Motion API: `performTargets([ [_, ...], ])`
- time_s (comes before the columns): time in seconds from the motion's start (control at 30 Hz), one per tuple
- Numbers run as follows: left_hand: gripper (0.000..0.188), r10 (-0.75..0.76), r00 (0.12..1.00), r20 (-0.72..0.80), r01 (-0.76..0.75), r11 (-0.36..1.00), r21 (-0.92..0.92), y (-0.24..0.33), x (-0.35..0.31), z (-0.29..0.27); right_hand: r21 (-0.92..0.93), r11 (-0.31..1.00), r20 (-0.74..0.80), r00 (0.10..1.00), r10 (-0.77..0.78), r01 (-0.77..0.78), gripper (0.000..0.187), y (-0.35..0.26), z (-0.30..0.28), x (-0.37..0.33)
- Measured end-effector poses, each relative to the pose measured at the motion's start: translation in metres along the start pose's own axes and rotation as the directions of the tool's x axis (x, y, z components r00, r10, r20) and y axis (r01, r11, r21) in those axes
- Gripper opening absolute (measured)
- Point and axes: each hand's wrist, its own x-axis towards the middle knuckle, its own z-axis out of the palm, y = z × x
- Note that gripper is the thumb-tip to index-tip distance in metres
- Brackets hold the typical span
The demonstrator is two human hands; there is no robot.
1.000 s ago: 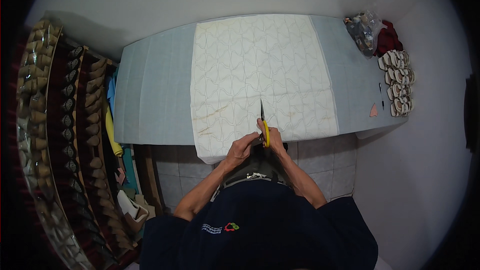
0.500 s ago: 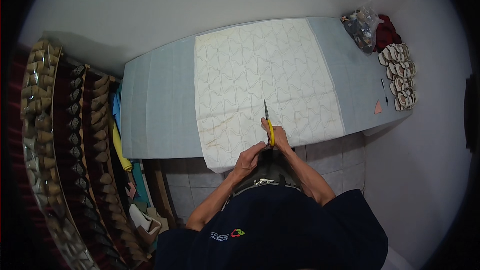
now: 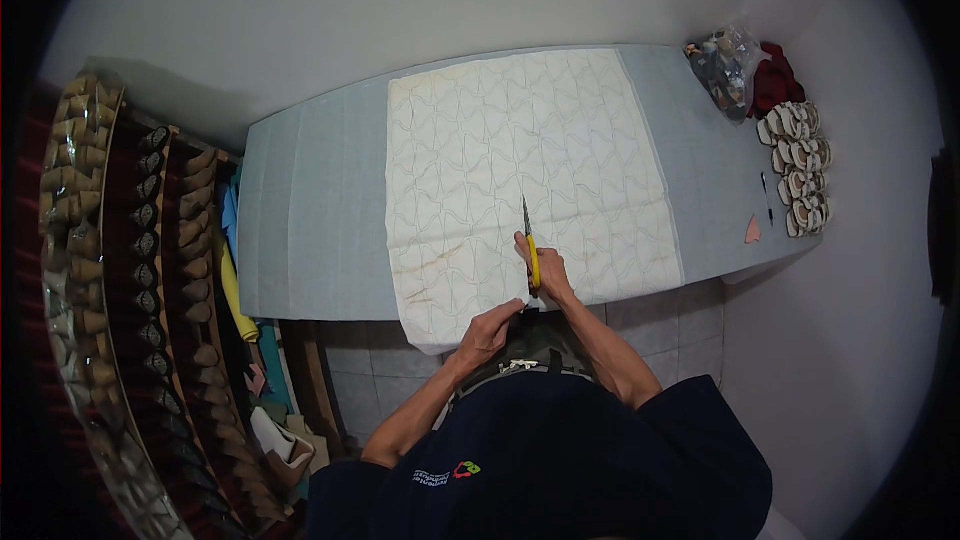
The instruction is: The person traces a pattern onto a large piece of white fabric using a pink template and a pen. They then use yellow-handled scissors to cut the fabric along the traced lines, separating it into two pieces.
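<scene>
A white sheet [image 3: 530,130] covered in drawn curved outlines lies over the table, its near edge hanging over the front. My right hand [image 3: 547,270] is closed round the yellow handles of a pair of scissors [image 3: 533,258]. Their dark blades point away from me over the near middle of the sheet; the blades look close together. Just left of the scissors, my left hand [image 3: 488,330] pinches the sheet's near edge. Its fingertips and the sheet's edge there are partly hidden.
The table [image 3: 310,210] has a grey-blue cover. At its right stand several pairs of white sandals [image 3: 800,170], with a pen [image 3: 767,198], a pink scrap [image 3: 752,230], a clear bag [image 3: 728,70] and dark red cloth [image 3: 777,80]. Shoe racks [image 3: 150,290] and a yellow roll [image 3: 232,290] stand left.
My left hand has drawn slightly down and away from the scissors, still pinching the sheet's edge. The whole view has shifted a little. The scissors stay in my right hand.
</scene>
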Motion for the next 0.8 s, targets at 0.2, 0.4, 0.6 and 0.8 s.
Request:
performTargets([
  [0.2, 0.040, 0.000, 1.000, -0.027, 0.000, 1.000, 0.000, -0.002, -0.002, 0.004, 0.002, 1.000, 0.099, 0.995, 0.027, -0.027, 0.091, -0.022, -0.010, 0.020],
  [0.4, 0.036, 0.001, 0.999, -0.044, -0.001, 1.000, -0.011, 0.000, 0.001, 0.003, 0.013, 1.000, 0.052, 0.999, 0.014, -0.015, 0.091, -0.025, -0.009, 0.020],
  [0.6, 0.034, -0.173, 0.976, 0.132, 0.177, 0.984, -0.014, 0.005, 0.010, -0.014, 0.115, 0.993, 0.114, 0.993, 0.026, -0.039, 0.086, -0.044, -0.015, 0.040],
  [0.8, 0.033, -0.032, 0.997, -0.067, 0.045, 0.981, 0.191, -0.040, 0.061, -0.033, 0.103, 0.988, 0.095, 0.990, 0.103, -0.113, 0.078, -0.049, -0.016, 0.038],
])
